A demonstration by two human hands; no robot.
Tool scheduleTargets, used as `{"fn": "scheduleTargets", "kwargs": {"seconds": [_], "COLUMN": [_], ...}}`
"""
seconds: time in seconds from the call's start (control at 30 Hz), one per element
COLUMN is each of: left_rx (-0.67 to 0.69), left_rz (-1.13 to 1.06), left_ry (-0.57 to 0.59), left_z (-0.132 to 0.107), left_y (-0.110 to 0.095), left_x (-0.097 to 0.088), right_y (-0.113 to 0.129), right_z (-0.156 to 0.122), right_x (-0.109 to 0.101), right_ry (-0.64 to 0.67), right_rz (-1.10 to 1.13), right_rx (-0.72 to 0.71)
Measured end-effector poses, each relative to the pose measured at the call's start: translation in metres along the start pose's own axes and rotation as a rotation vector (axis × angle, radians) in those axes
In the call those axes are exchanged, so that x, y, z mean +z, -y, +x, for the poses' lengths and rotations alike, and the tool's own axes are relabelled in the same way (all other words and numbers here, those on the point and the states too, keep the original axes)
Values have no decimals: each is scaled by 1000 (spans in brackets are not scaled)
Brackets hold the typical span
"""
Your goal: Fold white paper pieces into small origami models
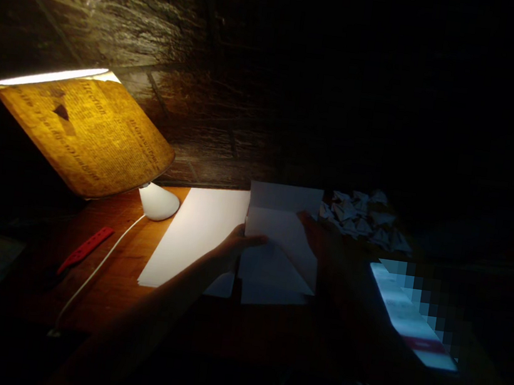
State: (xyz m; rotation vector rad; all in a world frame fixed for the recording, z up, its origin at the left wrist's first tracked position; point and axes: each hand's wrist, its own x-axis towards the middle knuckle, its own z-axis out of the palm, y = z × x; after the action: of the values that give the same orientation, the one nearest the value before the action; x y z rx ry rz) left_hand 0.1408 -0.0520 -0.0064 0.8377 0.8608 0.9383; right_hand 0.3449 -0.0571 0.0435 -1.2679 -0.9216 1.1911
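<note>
A white sheet of paper [279, 198] is between my two hands, dimly lit, with a crease line across its upper part and a diagonal line in its lower right. My left hand [242, 238] grips its left edge, the thumb lying over the front and the other fingers mostly hidden. On the right edge, my right hand [312, 230] holds the sheet with the thumb in front; its fingers are lost in shadow. A stack of white paper [208, 224] lies on the table just left of the held sheet, partly behind my left forearm.
A lit lamp [89, 132] with a printed shade stands at the left, its white cord [103, 261] running towards the front edge. A red utility-knife-like tool [88, 249] lies on the wooden table [119, 301]. Several folded paper pieces [362, 216] sit back right, beyond a glowing screen [411, 314].
</note>
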Motion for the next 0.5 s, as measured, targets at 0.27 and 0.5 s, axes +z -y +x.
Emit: {"fn": "scheduleTargets", "kwargs": {"seconds": [0.27,0.5], "left_rx": [-8,-43], "left_rz": [-45,-23], "left_ry": [48,84], "left_z": [-4,-1], "left_y": [4,5], "left_x": [0,-5], "right_y": [-21,-32], "right_z": [11,14], "right_x": [-3,0], "right_ry": [-58,-69], "right_rz": [-68,55], "right_rx": [-65,5]}}
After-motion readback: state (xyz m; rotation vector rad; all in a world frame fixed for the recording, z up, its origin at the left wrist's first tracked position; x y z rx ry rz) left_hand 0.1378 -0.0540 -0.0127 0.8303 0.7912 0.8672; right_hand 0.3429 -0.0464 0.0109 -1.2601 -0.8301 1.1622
